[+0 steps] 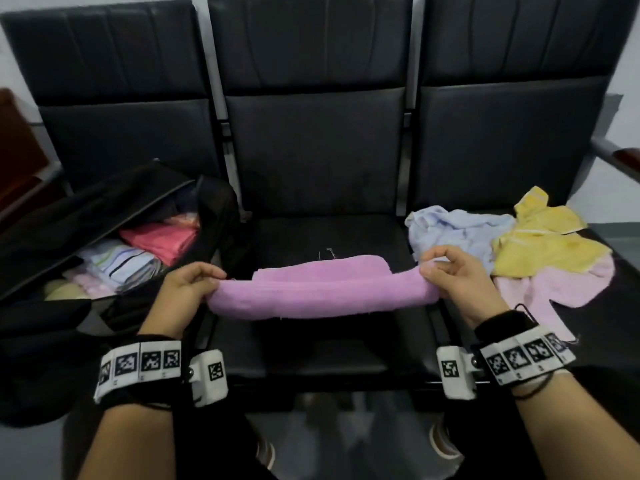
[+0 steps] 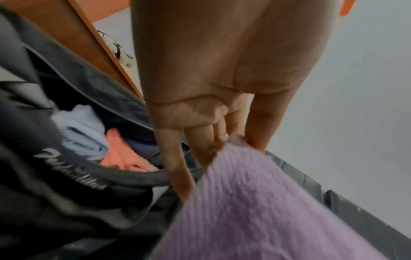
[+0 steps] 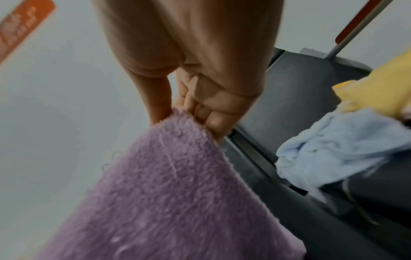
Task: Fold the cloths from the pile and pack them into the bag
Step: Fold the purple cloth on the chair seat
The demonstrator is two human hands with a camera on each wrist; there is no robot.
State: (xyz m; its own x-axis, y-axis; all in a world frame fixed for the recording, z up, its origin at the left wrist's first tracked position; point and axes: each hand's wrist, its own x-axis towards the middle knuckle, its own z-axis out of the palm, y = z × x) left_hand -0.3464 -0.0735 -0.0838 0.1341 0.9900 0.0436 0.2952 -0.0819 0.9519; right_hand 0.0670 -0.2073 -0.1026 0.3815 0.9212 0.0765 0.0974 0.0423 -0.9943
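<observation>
Over mid seat | purple cloth (image 1: pixel 320 292) stretched btwn hands | L hand (image 1: pixel 188 285) pinches L end | R hand (image 1: pixel 457 275) pinches R end | bag (image 1: pixel 104 216) left

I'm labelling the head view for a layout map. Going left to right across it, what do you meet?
Black bag → left hand → purple cloth → right hand → pile: blue cloth, then yellow cloth.

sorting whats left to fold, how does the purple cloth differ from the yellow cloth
The purple cloth is stretched between the left hand and right hand, each pinching an end; the yellow cloth lies untouched. The purple cloth is over the middle seat, already doubled lengthwise; the yellow cloth is crumpled in the pile on the right seat. Both look like terry.
</observation>
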